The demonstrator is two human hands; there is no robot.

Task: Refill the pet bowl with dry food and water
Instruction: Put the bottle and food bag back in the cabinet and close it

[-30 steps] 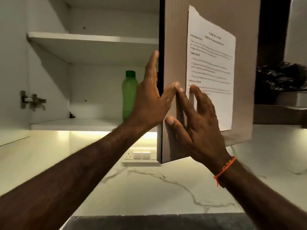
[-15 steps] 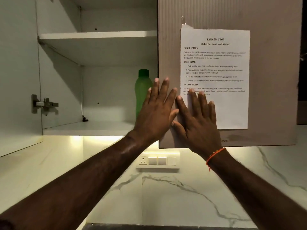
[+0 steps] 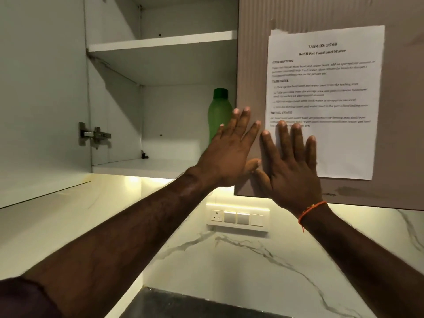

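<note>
Left hand [image 3: 229, 154] and right hand [image 3: 291, 166], fingers spread flat, gripping nothing, against the cabinet door [image 3: 252, 65]. Green bottle [image 3: 219, 111] stands just behind the left fingertips.

A bottle [image 3: 219, 113] stands on the lower shelf [image 3: 146, 165] of an open wall cabinet, at the shelf's right end, just left of a closed cabinet door [image 3: 321, 14]. A printed sheet [image 3: 339, 145] hangs on that door. Two flat hands [image 3: 231, 154] [image 3: 291, 166] lie side by side at the door's lower left corner, above a switch panel [image 3: 237, 218] on the wall.

On the sheet of paper [image 3: 325, 99] taped to the cabinet door [image 3: 298, 14], "TASK ID: 3568" and "Refill Pet Food and Water" are read; smaller lines below are blurred.
</note>
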